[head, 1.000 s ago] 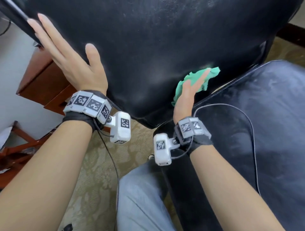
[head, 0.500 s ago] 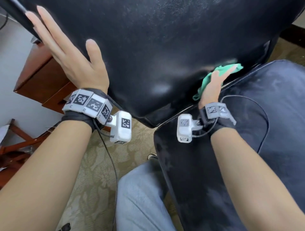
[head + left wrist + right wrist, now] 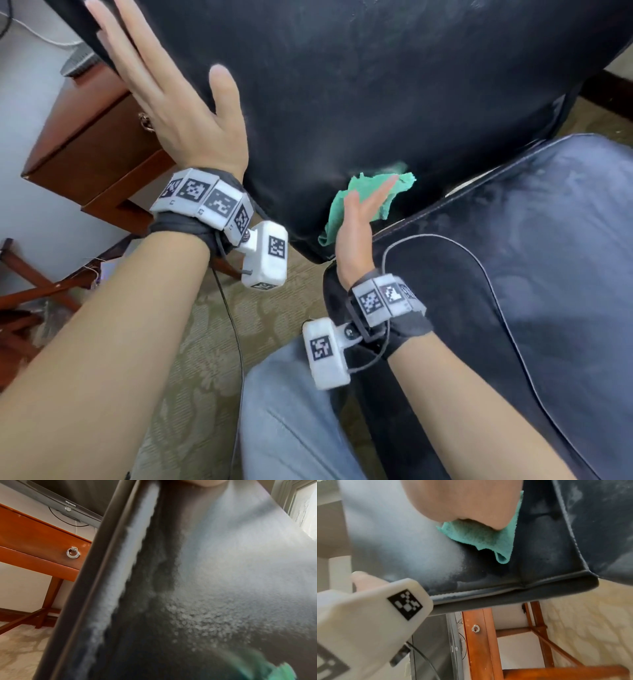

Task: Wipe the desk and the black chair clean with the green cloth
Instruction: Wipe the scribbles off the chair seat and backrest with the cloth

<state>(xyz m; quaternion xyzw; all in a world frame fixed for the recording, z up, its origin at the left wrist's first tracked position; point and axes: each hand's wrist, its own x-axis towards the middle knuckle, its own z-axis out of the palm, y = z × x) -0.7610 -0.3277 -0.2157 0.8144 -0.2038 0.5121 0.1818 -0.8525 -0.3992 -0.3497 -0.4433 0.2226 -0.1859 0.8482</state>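
Observation:
The black chair's backrest [image 3: 376, 85] fills the top of the head view and its seat [image 3: 548, 257] lies at the right. My left hand [image 3: 164, 92] lies flat on the backrest's left edge with straight fingers. My right hand [image 3: 363, 212] presses the green cloth [image 3: 334, 219] with straight fingers against the bottom of the backrest, just above the seat. The right wrist view has the palm [image 3: 467, 500] on the cloth [image 3: 479, 536]. The cloth [image 3: 281, 672] shows blurred low in the left wrist view. The red-brown desk [image 3: 89, 137] stands to the left behind the chair.
A black screen [image 3: 68, 500] sits on the desk with a ring-pull drawer [image 3: 73, 553] below it. Patterned carpet [image 3: 205, 359] covers the floor. A thin cable [image 3: 479, 274] loops over the seat. My leg in jeans [image 3: 291, 428] is at the bottom, by the seat's corner.
My right hand swept the cloth right along the backrest's bottom, then back left and a little lower. The left hand has stayed on the backrest's edge.

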